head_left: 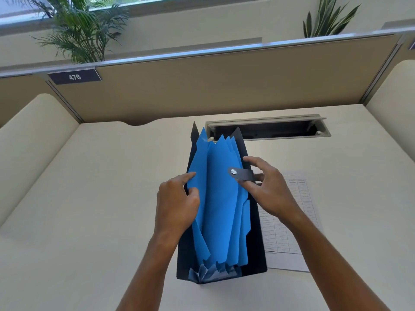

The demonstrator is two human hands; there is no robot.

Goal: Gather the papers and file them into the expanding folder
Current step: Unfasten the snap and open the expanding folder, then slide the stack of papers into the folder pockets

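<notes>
Expanding folder, black-covered with blue dividers, standing open near the middle of a cream desk, its pleated blue gusset at the near end and the divider points fanned toward the far end. Left hand at the folder's left side, thumb and fingers pinched on the outermost blue divider, drawing it away from the others. Right hand at the folder's right side, thumb and forefinger closed on the black closure strap, whose silver snap faces up over the dividers. Paper, a printed sheet with a table, flat on the desk just right of the folder, partly under the folder's cover and the right forearm. Beyond the folder, a cable slot recessed in the desk; behind that, a tan partition carrying a plate marked 476. Two plants rise behind the partition.
</notes>
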